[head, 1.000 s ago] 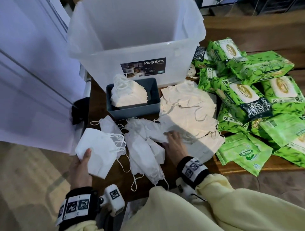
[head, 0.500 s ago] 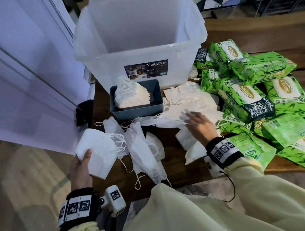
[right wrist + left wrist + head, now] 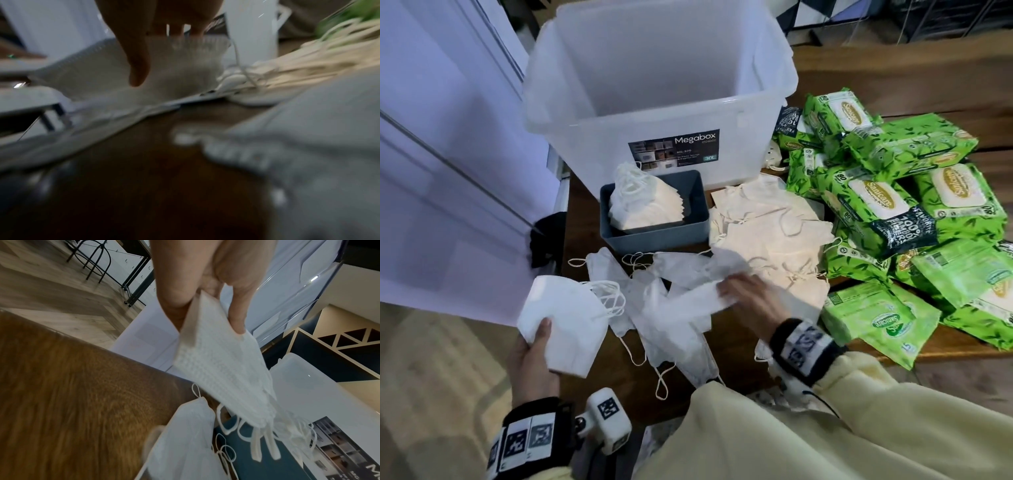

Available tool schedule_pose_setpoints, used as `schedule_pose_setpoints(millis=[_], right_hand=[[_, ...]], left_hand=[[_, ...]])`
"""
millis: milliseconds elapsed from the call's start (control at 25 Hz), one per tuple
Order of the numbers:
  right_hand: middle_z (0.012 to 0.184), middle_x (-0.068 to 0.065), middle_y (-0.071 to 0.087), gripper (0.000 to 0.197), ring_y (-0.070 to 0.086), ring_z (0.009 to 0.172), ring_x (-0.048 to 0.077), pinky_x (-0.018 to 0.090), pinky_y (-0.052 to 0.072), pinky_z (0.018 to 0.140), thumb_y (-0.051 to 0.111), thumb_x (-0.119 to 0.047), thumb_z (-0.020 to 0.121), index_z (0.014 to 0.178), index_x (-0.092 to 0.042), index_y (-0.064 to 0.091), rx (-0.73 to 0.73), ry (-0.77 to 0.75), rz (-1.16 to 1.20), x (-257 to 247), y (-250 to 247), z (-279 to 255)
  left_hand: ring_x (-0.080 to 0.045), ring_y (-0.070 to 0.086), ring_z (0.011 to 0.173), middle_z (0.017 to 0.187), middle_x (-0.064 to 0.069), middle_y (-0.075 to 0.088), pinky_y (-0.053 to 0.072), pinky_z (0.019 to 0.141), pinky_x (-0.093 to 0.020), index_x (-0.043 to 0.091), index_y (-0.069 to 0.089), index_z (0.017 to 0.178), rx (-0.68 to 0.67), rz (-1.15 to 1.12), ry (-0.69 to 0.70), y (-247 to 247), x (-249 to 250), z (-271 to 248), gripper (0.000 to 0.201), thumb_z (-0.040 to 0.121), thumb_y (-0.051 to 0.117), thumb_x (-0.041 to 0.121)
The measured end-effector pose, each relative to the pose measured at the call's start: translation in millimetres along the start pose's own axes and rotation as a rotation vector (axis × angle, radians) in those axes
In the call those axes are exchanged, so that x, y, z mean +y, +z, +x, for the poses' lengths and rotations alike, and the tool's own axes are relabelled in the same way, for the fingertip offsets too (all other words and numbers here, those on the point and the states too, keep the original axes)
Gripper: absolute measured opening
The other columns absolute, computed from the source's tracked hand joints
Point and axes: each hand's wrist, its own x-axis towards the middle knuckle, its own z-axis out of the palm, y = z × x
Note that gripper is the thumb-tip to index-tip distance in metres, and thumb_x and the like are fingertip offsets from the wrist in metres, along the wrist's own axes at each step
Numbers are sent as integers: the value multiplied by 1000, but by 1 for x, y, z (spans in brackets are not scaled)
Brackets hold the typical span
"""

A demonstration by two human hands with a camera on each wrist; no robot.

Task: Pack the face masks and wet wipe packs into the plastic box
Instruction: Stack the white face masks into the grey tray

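Left hand: at 7 o'clock, off the table edge; thumb and fingers clamped on a stack of white masks, ear loops dangling from its far end.
Right hand: near centre; thumb and fingers pinched on one white mask lifted from the loose masks; right wrist view blurred but shows thumb over the fabric.
Loose white masks: spread flat on the wooden table, between the two hands, toward 6 o'clock.
Cream masks: pile just past the right hand, toward 1 o'clock, touching the green packs.
Grey tray: at 12 o'clock from the loose masks, just in front of the box; holds a stack of cream masks standing on edge.
Plastic box: translucent, open, at 12 o'clock; label reads "Megabox".
Wet wipe packs: green heap at 2 to 3 o'clock, on the table beside the box.
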Motion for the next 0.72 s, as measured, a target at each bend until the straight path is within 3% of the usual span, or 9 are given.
schedule_pose_setpoints(millis=[80, 120, 200, 280, 360, 440, 520, 600, 720], right_hand=[[97, 3, 71, 31, 59, 102, 18, 32, 58, 70, 67, -23, 66, 93, -15, 57, -290, -124, -108, -19, 30, -9], [104, 1, 71, 51, 61, 106, 15, 30, 58, 75, 75, -42, 58, 99, -18, 55, -430, -136, -138, -27, 37, -14], [111, 1, 69, 73, 65, 106, 15, 27, 55, 80, 79, -58, 48, 106, -18, 59, -446, -63, -153, -27, 33, -17], [115, 9, 66, 59, 62, 109, 23, 30, 52, 87, 81, -34, 60, 110, -10, 62, -369, 113, -278, -11, 14, -15], [121, 19, 58, 51, 53, 117, 34, 38, 44, 96, 66, -14, 71, 119, 1, 55, -399, 331, -411, 11, 0, -22], [110, 24, 61, 52, 59, 103, 38, 40, 50, 85, 64, -5, 64, 114, 7, 56, -482, 420, -489, 20, -2, -27], [95, 22, 65, 46, 66, 83, 36, 37, 55, 67, 64, 1, 61, 107, 5, 59, -483, 392, -516, 20, -3, -20], [95, 16, 64, 44, 65, 81, 33, 35, 51, 61, 58, 0, 77, 120, -3, 48, -355, 404, -396, 24, -15, -4], [97, 12, 67, 41, 64, 83, 27, 27, 42, 68, 53, -2, 86, 124, -8, 39, -204, 627, -28, 36, -56, 19]], left_hand=[[-4, 63, 75, 84, 10, 68, 55, 53, -15, 12, 56, 117, -6, 11, -2, 4, -1, 2, 24, 94, 54, 19], [-2, 65, 68, 76, 12, 70, 54, 51, -15, 14, 59, 108, -9, 19, -7, 6, -1, 3, 16, 94, 54, 19], [-4, 66, 66, 73, 10, 70, 53, 50, -14, 19, 59, 90, 0, 29, -15, 9, 1, 3, 5, 93, 55, 19], [-9, 61, 77, 88, 7, 64, 54, 51, -14, 21, 58, 87, 12, 38, -24, 9, 0, 3, 6, 93, 56, 20], [-11, 58, 80, 91, 4, 61, 53, 49, -14, 22, 57, 87, 20, 40, -38, 8, -1, 2, 6, 93, 56, 21], [-11, 57, 77, 89, 4, 60, 53, 49, -17, 22, 56, 84, 17, 47, -51, 9, 0, -1, 9, 93, 56, 21], [-10, 57, 77, 87, 4, 60, 51, 56, -25, 23, 56, 83, -4, 64, -48, 13, 1, -3, 10, 93, 56, 22], [-11, 57, 78, 87, 5, 60, 46, 62, -27, 21, 58, 85, -20, 61, -35, 16, 2, -3, 8, 93, 56, 21], [-12, 57, 78, 87, 5, 60, 45, 62, -27, 17, 58, 96, -36, 59, -35, 18, 3, -3, 5, 93, 55, 20]])
